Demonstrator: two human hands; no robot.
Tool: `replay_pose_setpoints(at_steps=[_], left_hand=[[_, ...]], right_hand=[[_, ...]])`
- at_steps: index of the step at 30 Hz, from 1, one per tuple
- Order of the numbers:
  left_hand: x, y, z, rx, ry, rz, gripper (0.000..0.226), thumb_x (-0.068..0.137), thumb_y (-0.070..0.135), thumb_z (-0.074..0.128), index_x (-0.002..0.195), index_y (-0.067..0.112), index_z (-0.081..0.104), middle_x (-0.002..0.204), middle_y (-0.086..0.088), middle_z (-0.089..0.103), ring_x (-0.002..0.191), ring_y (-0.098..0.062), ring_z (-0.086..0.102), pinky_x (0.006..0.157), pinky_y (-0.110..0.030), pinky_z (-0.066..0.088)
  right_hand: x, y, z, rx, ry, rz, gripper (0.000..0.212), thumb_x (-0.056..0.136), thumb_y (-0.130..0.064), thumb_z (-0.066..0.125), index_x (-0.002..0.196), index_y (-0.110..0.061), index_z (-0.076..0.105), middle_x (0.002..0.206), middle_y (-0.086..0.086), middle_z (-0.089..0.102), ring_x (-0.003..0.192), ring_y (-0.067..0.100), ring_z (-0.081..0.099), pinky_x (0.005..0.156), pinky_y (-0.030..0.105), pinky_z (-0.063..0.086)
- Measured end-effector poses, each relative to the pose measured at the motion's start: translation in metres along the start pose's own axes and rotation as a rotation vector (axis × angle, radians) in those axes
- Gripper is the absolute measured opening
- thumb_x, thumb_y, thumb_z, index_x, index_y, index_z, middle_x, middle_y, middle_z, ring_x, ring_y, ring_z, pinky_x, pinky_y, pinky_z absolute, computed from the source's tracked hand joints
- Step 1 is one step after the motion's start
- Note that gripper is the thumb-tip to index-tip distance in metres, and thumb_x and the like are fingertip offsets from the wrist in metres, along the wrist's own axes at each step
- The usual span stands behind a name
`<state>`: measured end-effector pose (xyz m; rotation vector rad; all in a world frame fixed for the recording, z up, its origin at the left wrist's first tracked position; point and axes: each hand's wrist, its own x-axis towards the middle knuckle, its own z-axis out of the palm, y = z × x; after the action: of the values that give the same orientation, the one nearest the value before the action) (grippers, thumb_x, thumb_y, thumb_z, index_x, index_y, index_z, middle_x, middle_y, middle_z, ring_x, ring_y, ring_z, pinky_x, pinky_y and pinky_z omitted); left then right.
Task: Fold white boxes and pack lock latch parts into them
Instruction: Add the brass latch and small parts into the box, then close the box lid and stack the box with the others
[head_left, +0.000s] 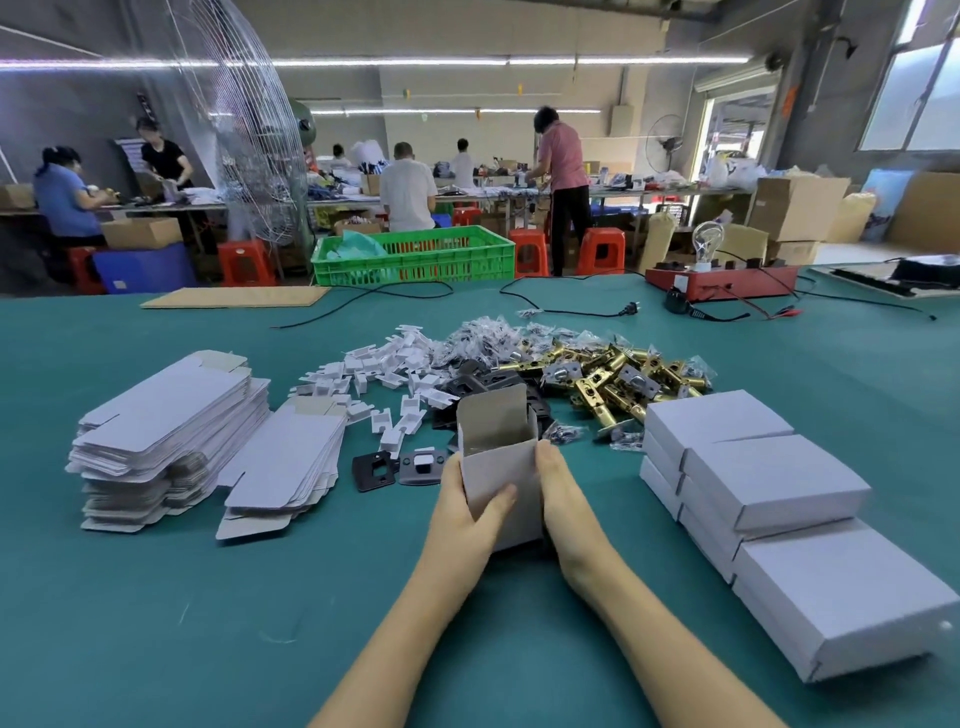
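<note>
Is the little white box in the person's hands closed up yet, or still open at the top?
Still open. The white box stands upright between the left hand and right hand, its top flap raised, showing the grey inside.

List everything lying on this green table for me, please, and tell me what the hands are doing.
open box: one, white, centre, top flap up
flat box blanks: two stacks, white, left
closed boxes: a stack, white, right
latch bolts: a heap, brass, behind the open box
black plates: two lying apart, more in the heap, left of the open box
white inserts: a scatter, centre left
small clear bags: a pile, far centre
green crate: one, far edge
red test board: one, with bulb, far right
left hand: grips the open box, thumb across its front
right hand: holds its right side
</note>
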<state>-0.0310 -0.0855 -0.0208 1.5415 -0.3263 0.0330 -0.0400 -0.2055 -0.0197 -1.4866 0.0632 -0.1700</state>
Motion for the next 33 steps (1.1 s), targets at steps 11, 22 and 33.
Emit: replay_pose_setpoints(at_steps=[11, 22, 33], left_hand=[[0.001, 0.004, 0.002, -0.279, -0.036, -0.220, 0.079, 0.076, 0.083, 0.045, 0.128, 0.027, 0.065, 0.129, -0.001, 0.066, 0.124, -0.020, 0.060, 0.112, -0.045, 0.039], [0.009, 0.012, 0.001, -0.292, 0.033, -0.097, 0.037, 0.080, 0.045, 0.053, 0.114, 0.037, 0.066, 0.123, -0.002, 0.068, 0.121, -0.031, 0.059, 0.104, -0.060, 0.043], [0.010, 0.011, 0.003, -0.291, 0.052, -0.055, 0.033, 0.084, 0.036, 0.050, 0.113, 0.036, 0.065, 0.122, -0.002, 0.068, 0.123, -0.029, 0.057, 0.111, -0.059, 0.036]], right_hand=[[0.006, -0.001, -0.001, 0.162, -0.144, 0.119, 0.067, 0.068, -0.082, 0.037, 0.106, -0.039, 0.072, 0.117, -0.005, 0.070, 0.110, 0.008, 0.064, 0.095, 0.030, 0.047], [0.005, -0.008, -0.003, 0.165, -0.217, 0.062, 0.063, 0.083, -0.070, 0.034, 0.121, -0.031, 0.066, 0.124, 0.003, 0.067, 0.117, 0.020, 0.061, 0.098, 0.037, 0.048], [0.006, -0.008, -0.005, 0.222, -0.254, 0.029, 0.057, 0.090, -0.061, 0.039, 0.128, -0.024, 0.060, 0.126, 0.008, 0.065, 0.118, 0.026, 0.060, 0.100, 0.041, 0.049]])
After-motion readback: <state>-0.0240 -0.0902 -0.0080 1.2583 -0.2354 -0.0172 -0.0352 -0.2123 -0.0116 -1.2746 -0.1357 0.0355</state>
